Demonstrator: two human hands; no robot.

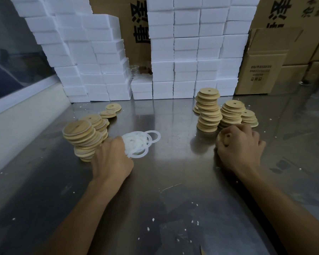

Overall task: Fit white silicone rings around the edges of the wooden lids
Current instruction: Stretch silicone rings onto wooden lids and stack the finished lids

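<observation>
A heap of white silicone rings [139, 142] lies on the steel table [173, 172], left of centre. My left hand [111, 159] rests at the heap's left edge, its fingertips in among the rings; what they hold is hidden. A leaning stack of wooden lids with rings fitted [81, 137] stands just left of that hand. On the right, my right hand [239, 146] grips one wooden lid [223, 138] with a small centre hole, just in front of several stacks of bare wooden lids [209, 111].
Stacked white foam boxes [184, 52] wall off the back of the table. Cardboard cartons [265, 67] stand at the back right. Two lone lids [110, 110] lie behind the left stack. White crumbs are scattered over the near table.
</observation>
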